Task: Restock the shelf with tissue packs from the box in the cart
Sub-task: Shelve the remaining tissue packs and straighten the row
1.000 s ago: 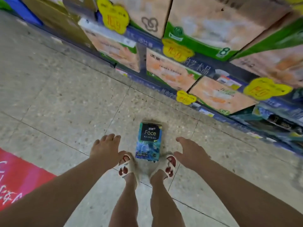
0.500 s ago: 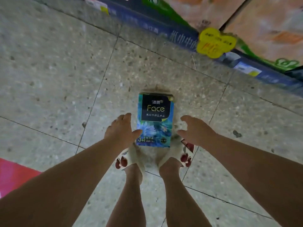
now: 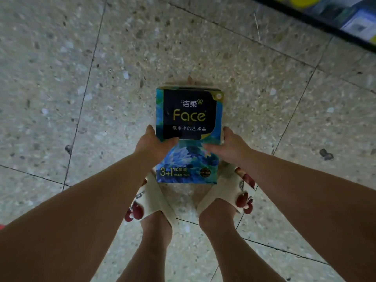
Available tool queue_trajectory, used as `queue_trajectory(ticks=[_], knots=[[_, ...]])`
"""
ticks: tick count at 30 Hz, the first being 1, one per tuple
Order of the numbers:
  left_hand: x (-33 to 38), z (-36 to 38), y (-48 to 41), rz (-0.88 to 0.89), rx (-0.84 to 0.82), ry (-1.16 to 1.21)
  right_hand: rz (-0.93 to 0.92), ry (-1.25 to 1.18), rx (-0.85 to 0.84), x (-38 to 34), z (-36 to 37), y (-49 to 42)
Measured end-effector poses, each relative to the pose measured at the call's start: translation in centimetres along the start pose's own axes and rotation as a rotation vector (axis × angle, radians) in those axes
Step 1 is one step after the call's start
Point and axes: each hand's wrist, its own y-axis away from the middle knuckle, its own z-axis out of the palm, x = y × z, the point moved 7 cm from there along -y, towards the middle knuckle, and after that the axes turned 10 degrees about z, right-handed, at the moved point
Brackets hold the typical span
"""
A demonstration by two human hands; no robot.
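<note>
On the floor (image 3: 61,98), left hand (image 3: 151,146) and right hand (image 3: 230,146) clasped the pack (image 3: 189,119) by its sides, seemingly to lift it shelfward.

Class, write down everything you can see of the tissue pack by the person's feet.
The tissue pack is a rectangular, glossy plastic-wrapped bundle, blue-green with flower art, a black panel reading "Face" in gold and "3+1" at its near end. It faces up over the speckled tile floor, its near end between two cream slippers. The left hand and right hand grip its sides, thumbs on the front. Whether it is lifted cannot be told.
</note>
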Motion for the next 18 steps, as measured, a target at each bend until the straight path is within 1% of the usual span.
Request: queue_trajectory(ticks=[3,5,8,10,18], knots=[[-0.2,0.8,-0.3,0.028,0.029,0.144,-0.019,-0.26,-0.055,0.0,1.3,-0.7],[0.2,0.5,0.6,0.054,0.061,0.153,-0.016,-0.345,-0.033,0.3,1.3,0.0],[1.7,-0.6,3.8,0.064,0.103,0.168,-0.008,-0.378,0.025,0.9,0.3,2.8],[3.6,-1.7,6.6,0.095,0.102,0.118,-0.008,-0.399,0.062,1.2,-1.1,6.0],[14.0,-9.0,22.0,0.226,0.125,-0.062,-0.053,-0.43,0.149,0.8,-8.4,24.7]])
